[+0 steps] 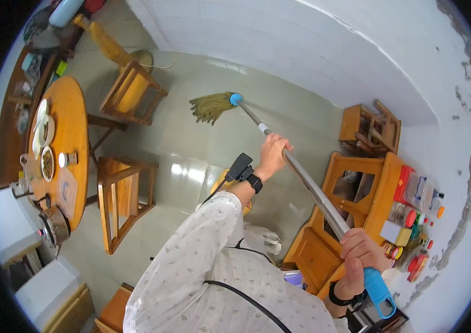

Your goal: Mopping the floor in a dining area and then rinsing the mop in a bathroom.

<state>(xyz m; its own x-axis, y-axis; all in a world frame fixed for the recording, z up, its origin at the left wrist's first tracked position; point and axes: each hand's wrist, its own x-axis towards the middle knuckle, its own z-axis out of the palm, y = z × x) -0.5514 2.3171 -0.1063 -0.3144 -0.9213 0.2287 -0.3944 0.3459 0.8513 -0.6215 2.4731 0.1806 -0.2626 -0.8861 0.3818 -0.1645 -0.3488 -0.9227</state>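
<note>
A string mop with olive-brown strands (212, 106) lies spread on the tiled floor, its blue socket (235, 99) at the right end of the strands. From the socket a metal pole (314, 189) runs diagonally down towards me. My left hand (275, 154) is closed around the pole below its pale collar. Near the top end my right hand (362, 256) grips the pole, just above the blue end grip (379, 291) with its hanging loop. Both wrists wear black bands, and a black device sits on the left forearm.
Wooden chairs (127, 204) (133, 93) stand by a round table (67, 125) with dishes at left. At right are a wooden cabinet (356, 166) bearing jars and stacked stools (370, 129). A white wall (260, 37) lies beyond the mop. A cord rests near the wall.
</note>
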